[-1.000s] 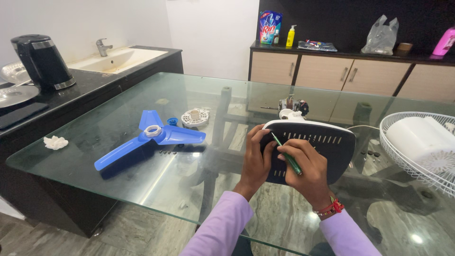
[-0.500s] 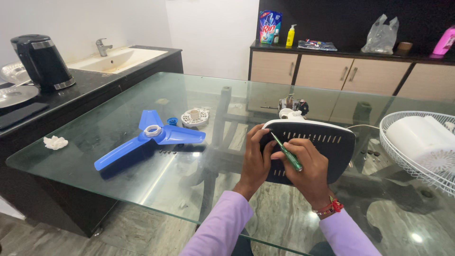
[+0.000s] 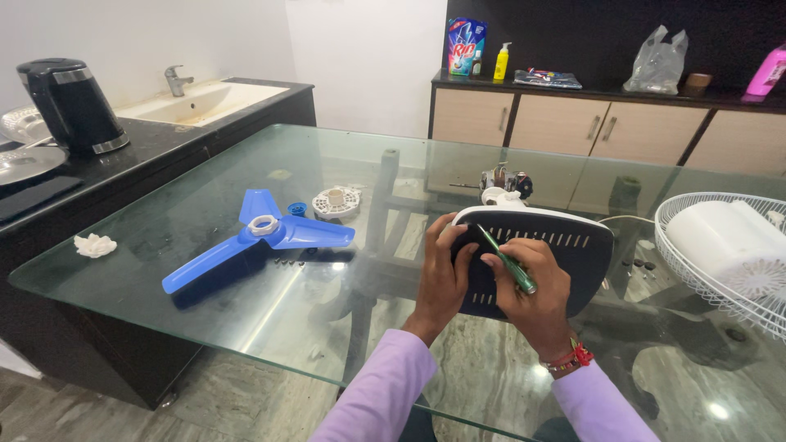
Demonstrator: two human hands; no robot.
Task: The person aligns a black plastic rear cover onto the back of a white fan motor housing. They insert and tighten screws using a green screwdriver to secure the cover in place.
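Observation:
A dark slotted fan housing (image 3: 565, 254) with a white rim lies on the glass table (image 3: 327, 155) in front of me. My left hand (image 3: 443, 274) grips its left edge. My right hand (image 3: 530, 290) holds a green screwdriver (image 3: 509, 262), its tip set against the housing near the slots. A blue three-bladed fan blade (image 3: 258, 233) with a white hub lies to the left, apart from both hands.
A white wire fan guard (image 3: 725, 254) sits at the right edge. A small white grille part (image 3: 336, 202) and a blue cap lie behind the blade, a motor (image 3: 506, 182) behind the housing. Small screws (image 3: 288, 263) lie by the blade. A kettle (image 3: 72, 106) and sink stand left.
My right hand has shifted a little to the right and the screwdriver has turned and moved along the housing. The left hand and the housing stay put.

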